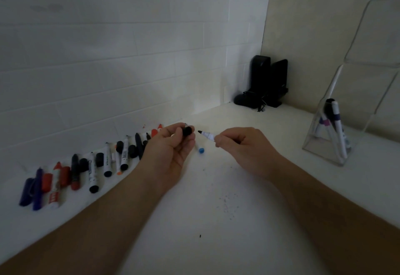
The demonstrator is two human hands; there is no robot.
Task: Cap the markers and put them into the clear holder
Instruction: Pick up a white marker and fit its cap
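Both my forearms reach in from the bottom edge over the white table, which has a few dark specks on it. My left hand is palm-up, fingers curled, thumb and fingertips pinching a black cap held up at the top of the hand. My right hand is curled round the barrel of a white marker, only its front end showing, black tip bare and pointing left at the cap; tip and cap are close but apart, not yet joined. Just past and between the hands a blue-capped marker lies on the table, mostly hidden behind my left hand. Left of that, a row of markers and loose caps runs along the foot of the wall: purple and red ones at the near end, black and white ones in the middle, red ones at the far end partly behind my left hand. I can't tell for each one which is capped. On the right, well apart from my hands, stands the clear holder with a few markers upright in it, one purple-banded, one dark-capped. Behind it a clear stand leans by the right wall. In the far corner sit two black devices.
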